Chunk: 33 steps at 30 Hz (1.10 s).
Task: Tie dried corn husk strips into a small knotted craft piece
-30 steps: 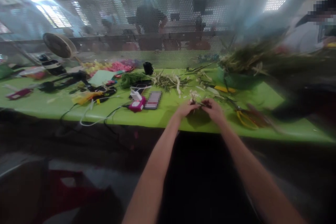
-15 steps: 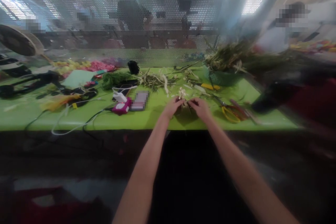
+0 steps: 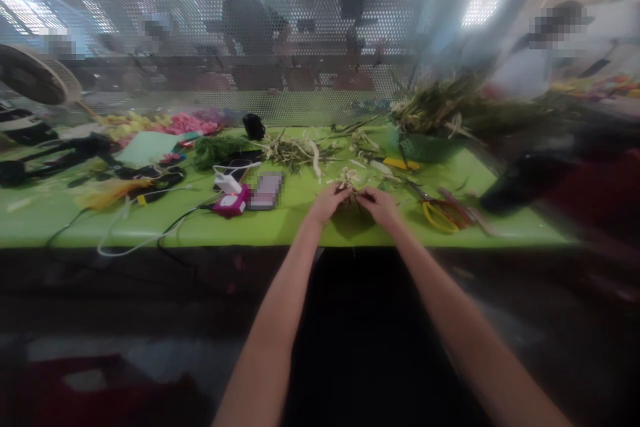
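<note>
Pale sprig [image 3: 349,177] held up near the front edge of the green-covered bench [image 3: 290,227], directly before the wearer's dark-clad torso; its ragged, light-coloured head is seen above the fingertips, its lower part being lost between the hands. By the left hand [image 3: 331,201] the sprig is gripped, thumb and fingers being closed on it just below the head; the sprig is thus placed at the fingertips of this grip, on the side facing the other hand. The right hand [image 3: 379,205] is brought close from the opposite side, its fingers bent and drawn together beside the sprig's lower part; whether anything is pinched in this second grip cannot be told, the detail being too small and blurred.

Beyond the hands, a loose heap of dried stems [image 3: 295,150] is spread on the bench, with a black object [image 3: 254,127] stood behind its left end; to the left of the left hand a phone [image 3: 267,191] is laid flat, a pink power block [image 3: 231,203] set just beside it, with a white charger [image 3: 227,183] plugged in. To the right, yellow-handled scissors [image 3: 440,215] are laid near the bench edge; farther back, a green basket [image 3: 430,147] is heaped with dried plant matter [image 3: 435,107].
</note>
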Tool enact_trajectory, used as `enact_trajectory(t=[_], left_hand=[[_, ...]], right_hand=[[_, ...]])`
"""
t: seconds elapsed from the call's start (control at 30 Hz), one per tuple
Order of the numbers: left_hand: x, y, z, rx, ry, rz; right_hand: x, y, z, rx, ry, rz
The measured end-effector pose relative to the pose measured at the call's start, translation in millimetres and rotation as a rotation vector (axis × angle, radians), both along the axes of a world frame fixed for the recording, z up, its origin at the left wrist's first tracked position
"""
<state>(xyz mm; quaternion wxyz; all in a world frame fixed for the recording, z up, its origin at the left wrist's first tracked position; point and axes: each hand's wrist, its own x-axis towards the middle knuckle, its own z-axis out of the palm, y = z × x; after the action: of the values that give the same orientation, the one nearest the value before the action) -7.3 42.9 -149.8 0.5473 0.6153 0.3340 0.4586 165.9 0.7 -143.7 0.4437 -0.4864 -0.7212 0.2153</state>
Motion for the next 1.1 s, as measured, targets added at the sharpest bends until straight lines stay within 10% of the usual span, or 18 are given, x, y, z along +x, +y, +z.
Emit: enact_trajectory(t=[0.63,1.1], left_hand=[[5.1,-2.6,-1.9,0.076,0.122,-0.177],[12.6,-14.7,6.4,0.481,0.527,0.174]], right_hand=[[-1.8,2.1,5.2,0.065,0.367,-0.043],[-3.2,6.2,8.0,-0.045,0.418,-0.156]])
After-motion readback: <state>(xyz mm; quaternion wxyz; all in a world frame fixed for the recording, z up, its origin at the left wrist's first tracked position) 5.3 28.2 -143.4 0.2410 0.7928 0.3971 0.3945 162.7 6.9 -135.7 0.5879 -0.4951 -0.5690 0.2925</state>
